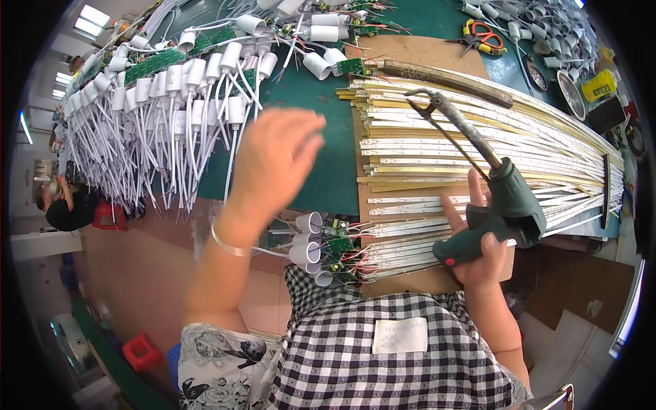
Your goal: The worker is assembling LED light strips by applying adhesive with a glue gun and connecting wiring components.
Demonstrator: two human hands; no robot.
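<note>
My right hand [482, 263] grips the dark green handle of a soldering gun [516, 198]. Its long metal tip points up and left over rows of LED strips [417, 147]. A thin guide rod runs beside the tip. My left hand [277, 160] is raised over the green table, slightly blurred, its bent fingers and thumb apart with nothing visible between them. To its left lie many white lamp caps [174, 78] with white cables hanging off the table edge. Below it, several caps with green circuit boards [339, 244] and thin wires sit at the near strip ends.
A dark metal bar [447, 83] lies across the strips at the far side. Cutters with orange handles [482, 37] rest on the brown board [410, 49]. A heap of loose caps [557, 31] and a yellow bottle [601, 85] stand back right. Another person [65, 205] sits far left.
</note>
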